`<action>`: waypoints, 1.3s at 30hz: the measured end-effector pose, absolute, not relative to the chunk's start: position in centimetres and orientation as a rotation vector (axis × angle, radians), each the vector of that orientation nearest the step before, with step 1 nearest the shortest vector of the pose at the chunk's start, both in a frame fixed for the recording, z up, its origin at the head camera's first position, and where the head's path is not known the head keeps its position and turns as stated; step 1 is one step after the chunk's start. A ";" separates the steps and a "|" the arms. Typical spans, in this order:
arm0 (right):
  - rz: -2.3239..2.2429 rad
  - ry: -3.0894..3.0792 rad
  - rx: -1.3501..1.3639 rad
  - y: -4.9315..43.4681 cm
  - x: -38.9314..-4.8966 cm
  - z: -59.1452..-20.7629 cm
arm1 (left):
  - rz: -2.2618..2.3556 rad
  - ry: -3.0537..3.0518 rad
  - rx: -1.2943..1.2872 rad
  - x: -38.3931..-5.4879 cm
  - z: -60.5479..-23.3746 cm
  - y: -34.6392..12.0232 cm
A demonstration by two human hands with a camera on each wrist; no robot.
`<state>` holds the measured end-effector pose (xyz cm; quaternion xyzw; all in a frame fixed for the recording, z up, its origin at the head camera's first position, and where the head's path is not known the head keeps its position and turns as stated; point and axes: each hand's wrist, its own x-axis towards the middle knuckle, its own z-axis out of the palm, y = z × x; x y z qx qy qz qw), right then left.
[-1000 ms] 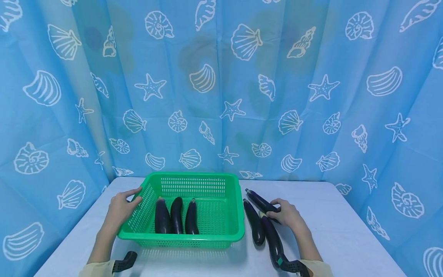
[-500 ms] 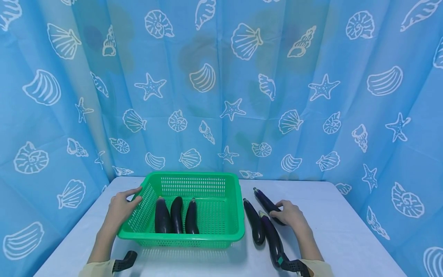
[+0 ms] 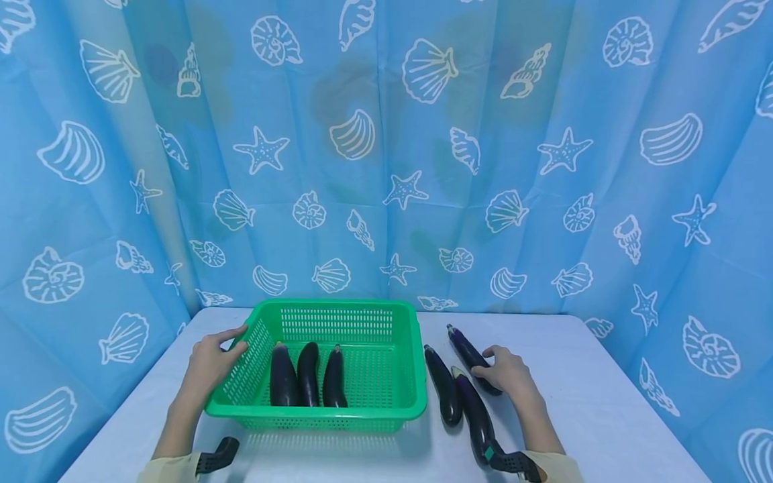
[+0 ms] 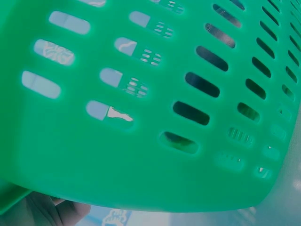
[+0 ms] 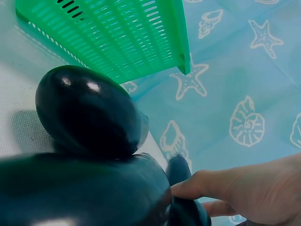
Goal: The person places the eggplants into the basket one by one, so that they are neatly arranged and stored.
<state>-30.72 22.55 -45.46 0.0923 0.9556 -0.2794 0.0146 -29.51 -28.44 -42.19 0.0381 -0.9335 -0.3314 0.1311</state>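
A green plastic basket (image 3: 317, 412) stands on the table with three dark eggplants lying side by side inside, among them a slim eggplant (image 3: 334, 386). My left hand (image 3: 208, 362) holds the basket's left rim between thumb and fingers; in the left wrist view the perforated wall hides most of it. Right of the basket, my right hand (image 3: 504, 372) grips the lower end of an eggplant (image 3: 464, 345), thumb on its near side. Two more eggplants lie close by: one next to the basket (image 3: 443, 388) and one nearest the right wrist (image 3: 475, 416).
A white cloth covers the table (image 3: 604, 416). Behind it hangs a blue curtain (image 3: 386, 154) printed with white shells and starfish. The black wrist mount (image 3: 513, 464) on the right arm overlaps the bottom of the nearest eggplant.
My right hand has shifted slightly right with its eggplant, whose stem end swung rightward, away from the basket. The left hand, the basket and the other eggplants stay put.
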 end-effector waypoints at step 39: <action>-1.038 2.904 0.211 23.1 -30.3 -45.4 | -0.954 -2.701 0.116 -29.6 -42.4 -28.5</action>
